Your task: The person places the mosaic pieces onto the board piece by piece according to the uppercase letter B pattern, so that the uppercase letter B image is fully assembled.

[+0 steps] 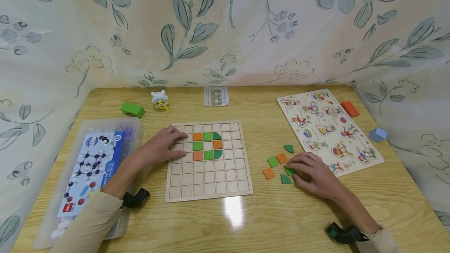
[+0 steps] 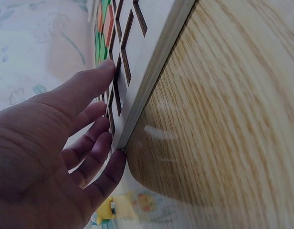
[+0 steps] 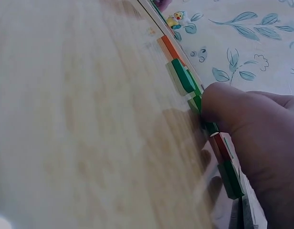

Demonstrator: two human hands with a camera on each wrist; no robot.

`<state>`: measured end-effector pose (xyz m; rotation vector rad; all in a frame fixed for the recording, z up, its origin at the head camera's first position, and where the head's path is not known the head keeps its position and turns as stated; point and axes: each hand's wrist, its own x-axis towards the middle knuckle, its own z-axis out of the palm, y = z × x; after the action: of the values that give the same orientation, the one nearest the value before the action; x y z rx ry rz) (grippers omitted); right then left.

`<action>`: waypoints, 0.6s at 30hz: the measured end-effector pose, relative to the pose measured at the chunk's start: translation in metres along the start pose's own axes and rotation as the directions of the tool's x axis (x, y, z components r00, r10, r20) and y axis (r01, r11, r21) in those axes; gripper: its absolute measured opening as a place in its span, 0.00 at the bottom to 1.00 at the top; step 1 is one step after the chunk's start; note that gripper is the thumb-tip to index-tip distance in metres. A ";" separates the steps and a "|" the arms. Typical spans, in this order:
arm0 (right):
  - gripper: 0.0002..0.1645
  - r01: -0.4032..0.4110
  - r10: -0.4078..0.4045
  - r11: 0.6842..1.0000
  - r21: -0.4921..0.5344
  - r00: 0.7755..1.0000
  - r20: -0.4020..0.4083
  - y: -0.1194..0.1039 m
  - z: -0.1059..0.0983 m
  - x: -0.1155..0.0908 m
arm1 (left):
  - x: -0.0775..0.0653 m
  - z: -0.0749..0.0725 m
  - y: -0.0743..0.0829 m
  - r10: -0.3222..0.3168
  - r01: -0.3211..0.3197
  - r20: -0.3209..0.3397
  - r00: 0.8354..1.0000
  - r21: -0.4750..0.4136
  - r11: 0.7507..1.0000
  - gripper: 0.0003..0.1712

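So the left hand (image 1: 161,145) is loosely spread, gripping nothing, fingertips on the wooden grid board (image 1: 211,187) between both hands. Right hand (image 1: 314,174) has a green square tile (image 1: 289,171) pinched, dark green quarter-circle tile (image 1: 286,179) just beside its thumb.

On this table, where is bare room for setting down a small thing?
Bare: before the grid board, between both wrist cameras; also farther back, between the picture card and the character puzzle. Crowded: around the right hand, with loose tiles, and left, where the storage box lies.
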<state>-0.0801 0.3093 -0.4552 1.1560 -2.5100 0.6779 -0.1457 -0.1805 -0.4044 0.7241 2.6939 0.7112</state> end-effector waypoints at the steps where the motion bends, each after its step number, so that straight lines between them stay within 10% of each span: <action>1: 0.18 -0.008 0.008 1.000 -0.003 1.000 0.008 0.000 0.000 0.000 | 0.000 0.000 0.000 -0.001 0.001 -0.001 1.000 -0.001 1.000 0.30; 9: 0.15 -0.034 0.034 0.999 -0.016 0.999 0.019 0.001 0.000 -0.002 | 0.000 0.002 0.000 -0.015 0.015 0.003 1.000 -0.001 1.000 0.30; 18: 0.20 0.074 -0.058 0.995 0.065 0.975 -0.213 -0.006 0.009 0.020 | 0.002 0.001 -0.001 -0.026 0.026 0.012 1.000 -0.002 1.000 0.31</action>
<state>-0.0888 0.2887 -0.4522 1.1224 -2.2779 0.8331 -0.1472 -0.1800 -0.4055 0.6889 2.6861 0.7005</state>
